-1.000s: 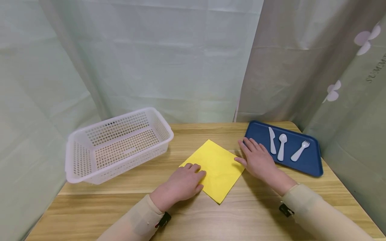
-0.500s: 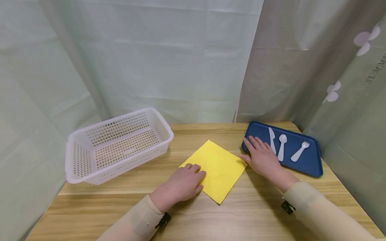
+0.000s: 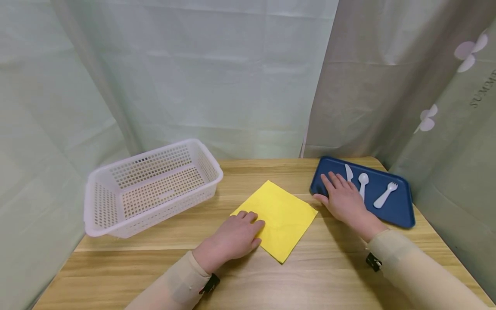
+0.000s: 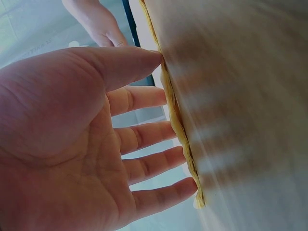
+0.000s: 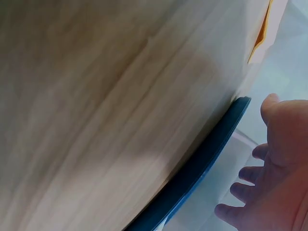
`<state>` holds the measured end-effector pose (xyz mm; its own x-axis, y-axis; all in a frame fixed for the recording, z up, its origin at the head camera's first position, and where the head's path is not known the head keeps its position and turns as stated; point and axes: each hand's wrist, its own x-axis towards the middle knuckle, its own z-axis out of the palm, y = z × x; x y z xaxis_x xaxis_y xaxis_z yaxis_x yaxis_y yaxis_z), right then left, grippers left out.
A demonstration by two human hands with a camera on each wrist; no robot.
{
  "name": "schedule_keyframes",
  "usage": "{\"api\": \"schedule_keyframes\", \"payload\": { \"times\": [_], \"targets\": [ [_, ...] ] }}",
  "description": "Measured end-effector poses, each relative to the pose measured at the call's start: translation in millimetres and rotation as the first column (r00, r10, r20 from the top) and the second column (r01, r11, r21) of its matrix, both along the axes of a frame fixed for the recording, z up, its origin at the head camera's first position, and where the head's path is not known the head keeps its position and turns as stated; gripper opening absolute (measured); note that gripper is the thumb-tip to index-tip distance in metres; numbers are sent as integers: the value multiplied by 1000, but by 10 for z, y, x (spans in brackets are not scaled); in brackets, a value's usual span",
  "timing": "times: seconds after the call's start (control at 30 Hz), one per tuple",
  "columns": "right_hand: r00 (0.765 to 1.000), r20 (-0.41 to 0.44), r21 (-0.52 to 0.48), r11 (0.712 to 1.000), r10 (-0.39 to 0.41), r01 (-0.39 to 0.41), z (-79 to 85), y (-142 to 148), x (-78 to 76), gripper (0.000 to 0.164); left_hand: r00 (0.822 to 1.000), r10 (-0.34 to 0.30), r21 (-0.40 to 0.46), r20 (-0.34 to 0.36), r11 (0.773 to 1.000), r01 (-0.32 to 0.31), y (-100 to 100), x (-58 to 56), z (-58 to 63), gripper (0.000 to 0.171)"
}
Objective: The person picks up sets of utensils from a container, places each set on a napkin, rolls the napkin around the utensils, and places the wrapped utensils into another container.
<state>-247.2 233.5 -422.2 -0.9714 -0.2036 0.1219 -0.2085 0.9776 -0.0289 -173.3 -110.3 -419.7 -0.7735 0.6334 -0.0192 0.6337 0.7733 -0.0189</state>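
A folded yellow cloth [image 3: 286, 215] lies flat on the table, one corner toward me. My left hand [image 3: 234, 234] rests its fingertips on the cloth's left side; in the left wrist view, thumb and fingers touch the layered edge of the cloth [image 4: 175, 120] without curling round it. Over the left part of a blue tray [image 3: 401, 211] hovers my right hand [image 3: 345, 204], fingers spread and holding nothing. The right wrist view shows this hand [image 5: 284, 159] apart from the tray's rim [image 5: 202, 154]. On the tray lie a white knife [image 3: 349, 172], spoon [image 3: 363, 180] and fork [image 3: 385, 196]; my right hand partly hides the knife and spoon.
A white perforated basket [image 3: 155, 185] stands at the left of the wooden table [image 3: 147, 267]. Pale curtains [image 3: 217, 86] hang close behind the table and at both sides.
My right hand has moved right, off the cloth's right corner and over the tray. That corner is now uncovered. The left hand has stayed in place.
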Motion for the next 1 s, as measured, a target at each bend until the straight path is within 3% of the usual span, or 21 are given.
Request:
{"api": "schedule_keyframes", "payload": {
  "times": [1.0],
  "targets": [
    [993, 67, 66, 994, -96, 91, 33, 300, -212, 83, 1000, 2, -9, -14, 1000, -2, -1, 7, -7, 41]
  ]
}}
